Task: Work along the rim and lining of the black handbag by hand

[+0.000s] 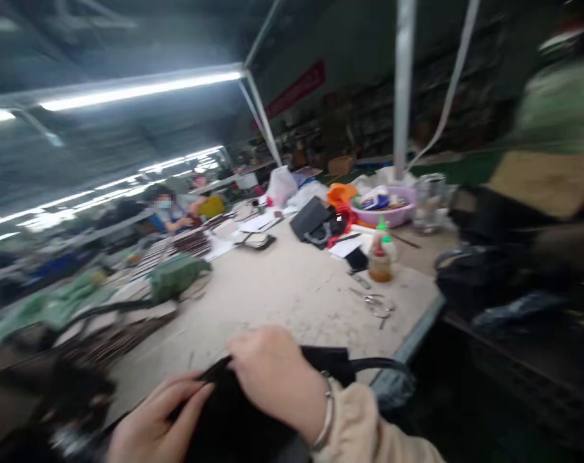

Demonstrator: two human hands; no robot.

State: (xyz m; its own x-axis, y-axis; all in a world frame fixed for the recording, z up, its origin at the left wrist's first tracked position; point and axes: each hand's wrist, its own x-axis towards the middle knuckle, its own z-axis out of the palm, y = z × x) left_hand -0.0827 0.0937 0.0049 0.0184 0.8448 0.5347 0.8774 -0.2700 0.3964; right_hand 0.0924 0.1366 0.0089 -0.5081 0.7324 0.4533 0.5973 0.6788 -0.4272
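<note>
A black bag (238, 427) spans the bottom of the view in front of me, its top edge lifted between my hands. Thumb and fingers of my left hand (164, 415) pinch that edge. A little farther right, my right hand (277, 376) is closed over the same edge, palm down, with its fingertips hidden. A dark handle (381, 363) sticks out on the right side, partly wrapped in clear plastic. The lower part of the bag is out of frame.
Scissors-like metal tools (379, 305), a glue bottle (380, 257) and a purple basin (393, 206) sit on the worktable (273, 283). Stacked brown pieces (128, 337) and green cloth (176, 276) lie left. A co-worker (171, 212) is at the far left. A metal post (402, 96) rises behind.
</note>
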